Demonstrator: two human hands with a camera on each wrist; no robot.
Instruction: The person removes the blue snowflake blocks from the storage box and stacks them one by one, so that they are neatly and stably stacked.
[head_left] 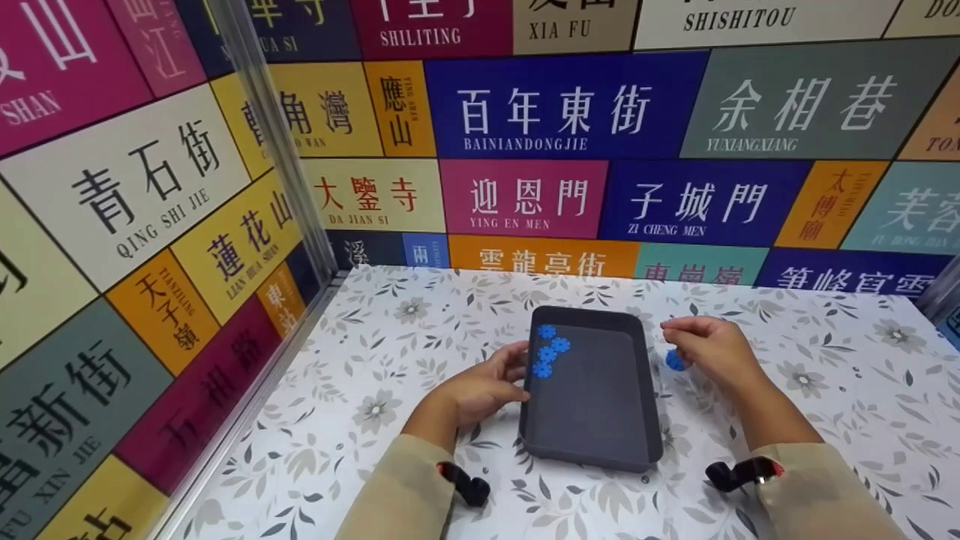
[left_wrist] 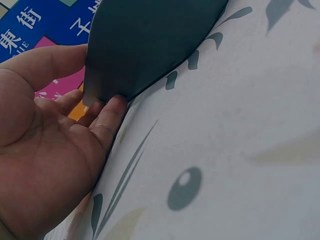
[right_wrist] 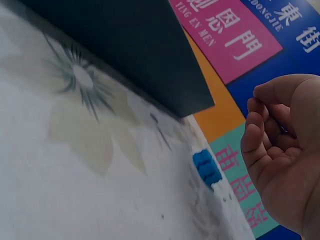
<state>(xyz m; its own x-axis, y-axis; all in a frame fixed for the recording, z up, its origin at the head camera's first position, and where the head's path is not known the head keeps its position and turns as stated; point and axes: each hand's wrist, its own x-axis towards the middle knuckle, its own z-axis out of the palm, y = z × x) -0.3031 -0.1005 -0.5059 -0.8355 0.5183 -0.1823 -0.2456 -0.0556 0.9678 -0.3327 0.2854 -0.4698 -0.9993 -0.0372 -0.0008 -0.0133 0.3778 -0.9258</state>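
Observation:
A dark grey rectangular tray (head_left: pixel 592 442) stands on the table. Inside it, along the left side, lie several blue notched discs (head_left: pixel 548 354) shaped like little flowers. My left hand (head_left: pixel 484 388) holds the tray by its left wall; the left wrist view shows thumb and fingers against the tray wall (left_wrist: pixel 150 45). To the tray's right, above the table, my right hand (head_left: pixel 712 346) has its fingers curled and its thumb against the index finger (right_wrist: pixel 265 107). Nothing shows between those fingertips. Just below that hand, a small blue notched piece or stack (right_wrist: pixel 206 167) rests on the table.
A white table (head_left: pixel 795 420) with a grey leaf and flower print carries everything. Colourful panels with Chinese place names (head_left: pixel 562 105) rise behind it and on the left. A clear corner strip (head_left: pixel 289 135) joins the panels. Black devices (head_left: pixel 742 474) sit on both sleeves.

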